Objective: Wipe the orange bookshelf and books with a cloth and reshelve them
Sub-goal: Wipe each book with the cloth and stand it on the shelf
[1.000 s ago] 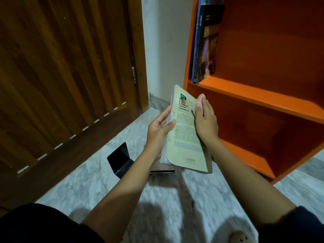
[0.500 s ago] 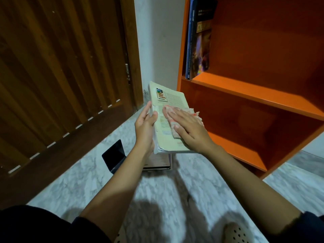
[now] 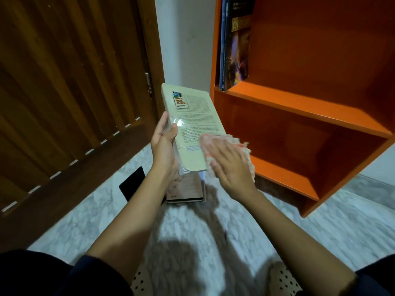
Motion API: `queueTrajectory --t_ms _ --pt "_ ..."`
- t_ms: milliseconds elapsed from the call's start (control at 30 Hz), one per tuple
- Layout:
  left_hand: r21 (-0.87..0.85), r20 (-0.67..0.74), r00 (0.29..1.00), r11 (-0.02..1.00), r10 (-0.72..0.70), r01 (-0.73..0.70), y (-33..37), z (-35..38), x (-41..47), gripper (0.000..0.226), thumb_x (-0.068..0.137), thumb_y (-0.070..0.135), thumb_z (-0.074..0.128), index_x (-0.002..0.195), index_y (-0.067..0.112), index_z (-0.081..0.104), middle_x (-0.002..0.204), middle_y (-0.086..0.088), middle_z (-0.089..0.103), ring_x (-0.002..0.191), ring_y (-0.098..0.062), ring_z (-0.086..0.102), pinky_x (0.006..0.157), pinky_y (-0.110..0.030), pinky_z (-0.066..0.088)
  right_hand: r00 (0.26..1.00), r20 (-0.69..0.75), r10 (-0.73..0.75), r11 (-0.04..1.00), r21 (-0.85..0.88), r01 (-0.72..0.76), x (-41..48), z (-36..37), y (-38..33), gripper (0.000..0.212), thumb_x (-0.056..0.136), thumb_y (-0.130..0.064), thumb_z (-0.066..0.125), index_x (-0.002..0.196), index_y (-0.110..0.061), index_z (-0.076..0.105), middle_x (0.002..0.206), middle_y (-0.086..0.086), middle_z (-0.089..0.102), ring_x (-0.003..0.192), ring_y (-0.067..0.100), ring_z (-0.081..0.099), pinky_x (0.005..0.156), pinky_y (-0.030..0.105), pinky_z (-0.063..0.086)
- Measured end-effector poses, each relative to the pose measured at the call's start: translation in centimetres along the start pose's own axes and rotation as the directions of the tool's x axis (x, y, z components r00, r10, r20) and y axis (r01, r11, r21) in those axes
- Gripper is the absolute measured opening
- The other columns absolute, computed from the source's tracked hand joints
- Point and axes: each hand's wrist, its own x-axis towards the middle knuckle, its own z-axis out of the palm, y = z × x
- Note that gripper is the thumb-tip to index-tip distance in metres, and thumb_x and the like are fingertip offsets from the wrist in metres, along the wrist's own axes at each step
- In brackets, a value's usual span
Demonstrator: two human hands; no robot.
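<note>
1. At the bottom edge of the frame I see my perforated slippers (image 3: 282,280) on the marble floor (image 3: 267,212); I judge I am standing over the work so both arms reach down to it
2. My left hand (image 3: 164,150), centre of the frame, is clamped on the left edge of the pale book (image 3: 192,116), thumb on the cover and fingers behind, so the book is raised off the floor with its back cover tilted up towards me for wiping
3. My right hand (image 3: 230,165) lies flat, fingers together, pressing the pink cloth (image 3: 239,144) against the lower right part of that cover; the cloth spills past the book's right edge, and the blur there suggests a stroke under way
4. Just below the held book, a small pile of books (image 3: 186,191) lies flat on the floor, and beside it to the left stands a black bookend (image 3: 132,182); I take these to be waiting their turn, kept within reach
5. On the right of the frame the orange bookshelf (image 3: 299,107) stands with its lower compartment bare, ready for cleaned books
6. At upper centre a few dark books (image 3: 235,43) stand upright against the left wall of the upper compartment
7. The wooden door (image 3: 64,92) fills the left side of the frame, next to the white wall (image 3: 186,39)
</note>
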Motion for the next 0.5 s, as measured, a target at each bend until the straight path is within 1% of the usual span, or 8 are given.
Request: queueTrajectory --t_ms 67,100,167,233,267,367,400,500 --pt "-0.007 0.033 0.999 1.0 0.01 -0.009 0.2 0.0 -0.1 0.05 0.09 0.0 0.054 0.136 0.02 0.046 0.128 -0.008 0.061 0.107 -0.022 0.064 0.086 -0.036 0.055 0.977 -0.047 0.206 0.947 0.261 -0.187 0.4 -0.1 0.5 0.048 0.102 -0.039 0.024 0.148 -0.026 0.025 0.155 -0.007 0.025 0.144 0.007 0.017 0.118 0.038 0.019" --pt "0.001 0.052 0.999 1.0 0.015 -0.015 0.3 0.1 -0.3 0.049 0.09 0.0 0.054 0.135 0.019 0.047 0.127 -0.009 0.061 0.105 -0.02 0.065 0.085 -0.035 0.055 0.947 -0.035 0.32 0.846 0.46 -0.269 1.0 -0.6 0.2 0.047 0.103 -0.034 0.029 0.149 -0.024 0.025 0.155 -0.008 0.024 0.143 0.003 0.018 0.118 0.033 0.021" --pt "0.029 0.094 0.995 0.999 0.022 -0.025 0.3 0.4 -0.5 0.047 0.091 0.001 0.054 0.133 0.02 0.048 0.121 -0.008 0.064 0.099 -0.017 0.067 0.08 -0.032 0.057 0.874 0.095 0.477 0.544 0.749 -0.379 2.0 -1.9 -0.4 0.051 0.102 -0.028 0.036 0.15 -0.021 0.02 0.156 -0.009 0.021 0.141 0.001 0.022 0.113 0.021 0.027" --pt "0.047 0.135 0.99 0.998 0.027 -0.033 0.4 0.6 -0.4 0.046 0.091 0.003 0.054 0.133 0.02 0.048 0.12 -0.007 0.065 0.1 -0.019 0.067 0.082 -0.035 0.056 0.824 0.225 0.521 0.362 0.815 -0.451 2.4 -2.9 0.0 0.057 0.1 -0.028 0.042 0.15 -0.022 0.017 0.155 -0.009 0.023 0.14 0.007 0.026 0.099 0.009 0.038" --pt "0.054 0.16 0.987 0.998 0.03 -0.039 0.5 0.6 -0.3 0.045 0.092 0.003 0.053 0.132 0.021 0.049 0.12 -0.007 0.064 0.102 -0.021 0.066 0.086 -0.038 0.055 0.813 0.271 0.515 0.292 0.837 -0.463 2.3 -2.9 0.6 0.061 0.097 -0.03 0.047 0.15 -0.025 0.018 0.154 -0.008 0.025 0.139 0.01 0.031 0.096 0.011 0.042" --pt "0.106 0.2 0.979 0.992 0.046 -0.068 0.8 0.9 0.1 0.043 0.092 0.002 0.052 0.131 0.02 0.049 0.119 -0.007 0.064 0.102 -0.022 0.065 0.089 -0.039 0.053 0.785 0.403 0.471 0.012 0.887 -0.462 2.0 -2.9 1.5 0.08 0.082 -0.034 0.07 0.147 -0.036 0.023 0.151 0.002 0.035 0.127 0.023 0.05 0.102 0.045 0.045" --pt "0.127 0.201 0.978 0.989 0.053 -0.08 0.7 1.0 0.2 0.043 0.092 0.002 0.051 0.132 0.021 0.049 0.118 -0.006 0.064 0.101 -0.021 0.065 0.089 -0.038 0.053 0.783 0.404 0.473 -0.042 0.898 -0.438 2.0 -2.9 1.5 0.081 0.08 -0.029 0.073 0.146 -0.035 0.026 0.149 0.004 0.039 0.124 0.025 0.053 0.102 0.05 0.044" --pt "0.223 0.237 0.969 0.967 0.069 -0.123 0.3 1.0 0.6 0.044 0.094 0.005 0.05 0.131 0.028 0.045 0.119 -0.004 0.062 0.105 -0.021 0.062 0.089 -0.036 0.052 0.789 0.299 0.536 -0.024 0.94 -0.341 2.2 -3.4 0.9 0.074 0.084 -0.006 0.065 0.145 -0.029 0.031 0.142 0.004 0.048 0.122 0.024 0.055 0.103 0.05 0.042"
